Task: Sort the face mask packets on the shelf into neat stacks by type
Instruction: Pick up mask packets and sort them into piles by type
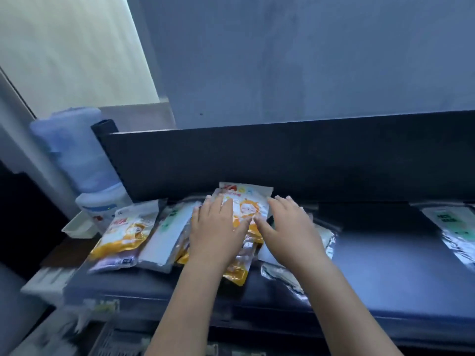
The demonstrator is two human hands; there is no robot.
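— On the dark shelf (385, 265), what's there?
— An orange-and-white cartoon face mask packet (248, 209) topping a messy pile.
— Hands?
— Left hand (218, 224) and right hand (288, 224) lie flat, fingers spread, pressing it.

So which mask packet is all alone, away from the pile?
The green-lettered clear packet at the shelf's far right. The others crowd together by the left hand and right hand.

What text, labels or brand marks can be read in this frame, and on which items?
None reads clearly.
Orange cartoon packet under both hands: red print along its top, too blurred.
Orange packet at left: red logo, blurred.
White packet: green mark, unreadable.
Clear packet at far right: green print, too blurred.
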